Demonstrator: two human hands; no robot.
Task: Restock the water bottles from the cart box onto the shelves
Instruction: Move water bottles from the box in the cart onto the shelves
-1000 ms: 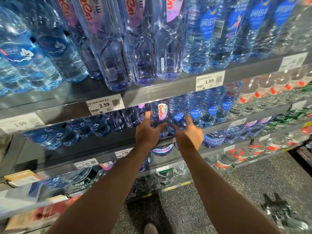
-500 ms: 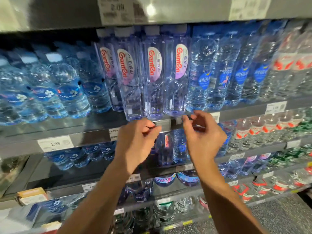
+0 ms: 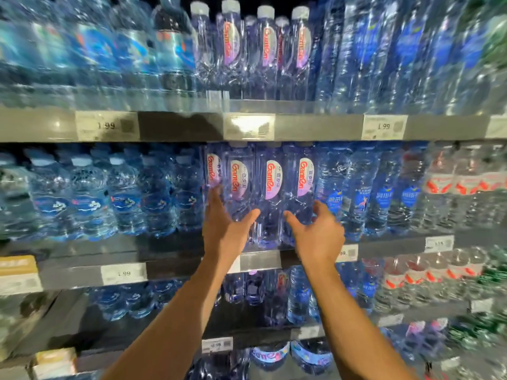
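A row of tall clear Ganten bottles (image 3: 270,193) with pink-and-red labels stands on the middle shelf (image 3: 258,259). My left hand (image 3: 225,226) reaches up to the lower part of the leftmost bottles, fingers straight against them and thumb spread. My right hand (image 3: 318,234) is at the right side of the same row, fingers loosely bent by the rightmost bottle, thumb pointing left. Neither hand visibly grips a bottle. More Ganten bottles (image 3: 263,48) stand on the shelf above. The cart box is out of view.
Round blue-labelled bottles (image 3: 90,198) fill the shelf to the left, taller blue-labelled ones (image 3: 365,198) and red-labelled ones (image 3: 452,185) to the right. Price tags (image 3: 123,274) line the shelf edges. Lower shelves hold more bottles (image 3: 296,294). The picture is motion-blurred.
The view has tilted upward. Both hands rose from the lower shelf, past the shelf edge, to the Ganten row on the middle shelf and spread apart.
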